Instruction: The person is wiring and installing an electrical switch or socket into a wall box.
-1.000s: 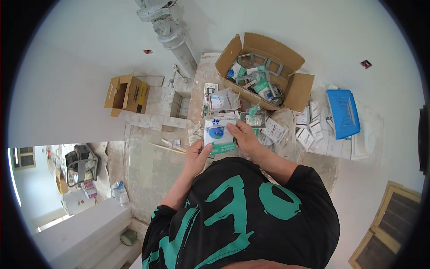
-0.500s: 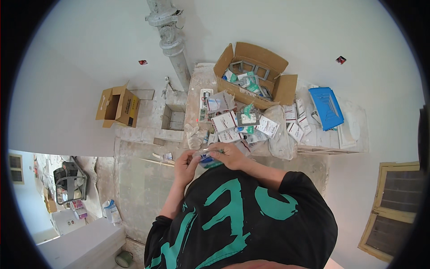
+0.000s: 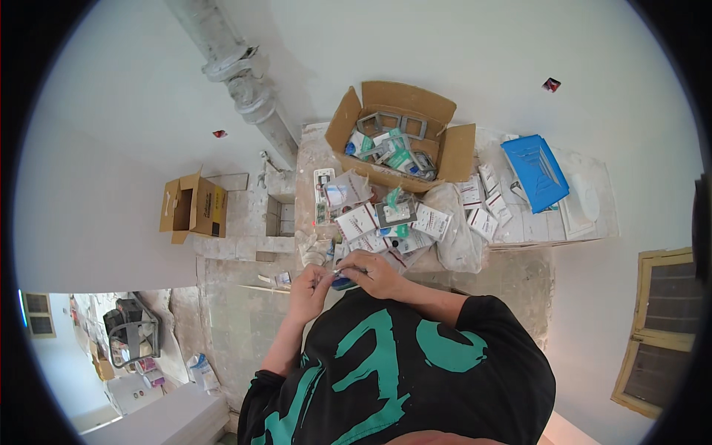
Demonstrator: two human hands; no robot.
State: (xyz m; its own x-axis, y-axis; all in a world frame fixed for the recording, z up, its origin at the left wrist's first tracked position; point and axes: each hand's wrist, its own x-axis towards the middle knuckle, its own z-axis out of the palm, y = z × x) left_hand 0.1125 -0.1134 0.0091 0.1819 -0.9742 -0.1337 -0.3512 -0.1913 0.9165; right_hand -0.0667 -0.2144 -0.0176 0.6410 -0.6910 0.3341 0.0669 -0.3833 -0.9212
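Packet (image 3: 343,283) pinched on the near side of the carton (image 3: 382,176)

The left hand (image 3: 306,291) and right hand (image 3: 376,276) both pinch the packet's upper edge, close together, well apart from the carton; the fingers hide much of it. Directly on the carton's near side lie overlapping white boxes (image 3: 357,222) and a grey panel (image 3: 407,219). Inside the carton are grey frames (image 3: 402,126). Right of the carton lies a blue object (image 3: 528,167); well left of it, a brown box (image 3: 199,213) with raised flaps.
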